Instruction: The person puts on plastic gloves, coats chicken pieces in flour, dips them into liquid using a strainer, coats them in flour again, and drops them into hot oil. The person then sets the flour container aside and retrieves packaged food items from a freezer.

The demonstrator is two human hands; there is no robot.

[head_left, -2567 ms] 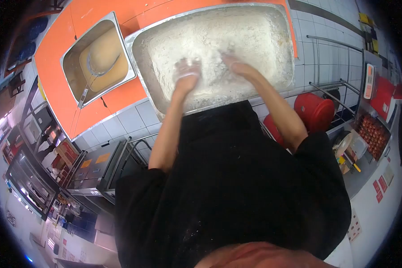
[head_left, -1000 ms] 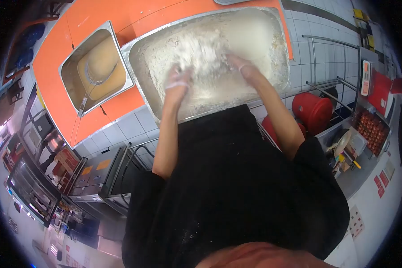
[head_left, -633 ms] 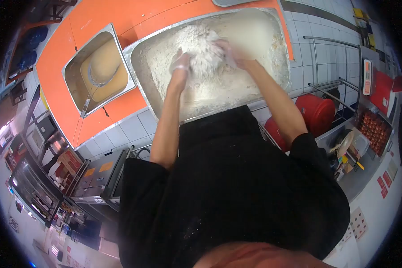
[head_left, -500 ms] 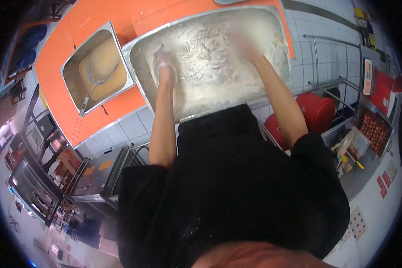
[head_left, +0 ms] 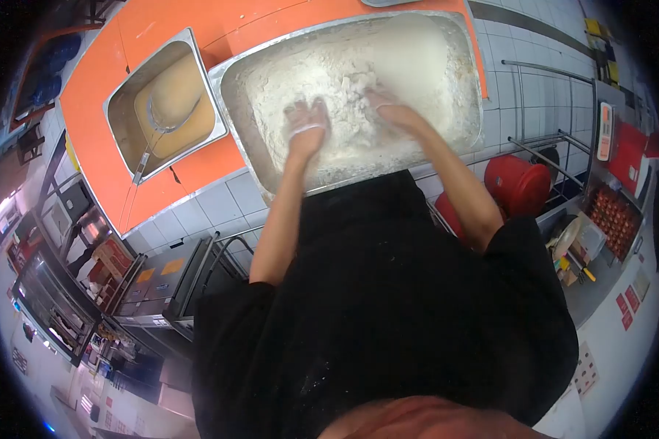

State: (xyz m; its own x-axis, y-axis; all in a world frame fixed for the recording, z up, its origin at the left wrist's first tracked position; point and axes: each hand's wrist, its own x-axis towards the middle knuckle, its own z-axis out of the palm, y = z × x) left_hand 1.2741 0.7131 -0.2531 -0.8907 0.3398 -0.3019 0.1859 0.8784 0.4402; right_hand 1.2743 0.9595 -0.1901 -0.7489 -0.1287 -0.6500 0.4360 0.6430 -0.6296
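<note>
Loose white flour [head_left: 344, 88], rough and clumpy in the middle, fills a deep metal tub [head_left: 329, 178]. My left hand [head_left: 307, 121] presses into it left of centre, fingers spread; a whitish coat or thin clear glove covers it to the wrist. Across from it my right hand [head_left: 392, 111] reaches in from the right, fingers stretched toward the middle and their tips partly lost in flour and blur. Neither hand grips anything that I can make out. A smooth pale layer of flour lies beyond my right hand, near the tub's far right corner.
On the orange counter [head_left: 88, 110], left of the tub, stands a smaller metal pan [head_left: 121, 135] of tan powder with a wire strainer [head_left: 170, 110] in it. A red bin [head_left: 518, 184], a metal rack [head_left: 520, 110] and a tray of round brown items [head_left: 613, 219] are at the right.
My left hand has moved right, from the tub's left side into the flour. My right hand has come inward and nearer to me, from the far right. The flour is pushed together between them.
</note>
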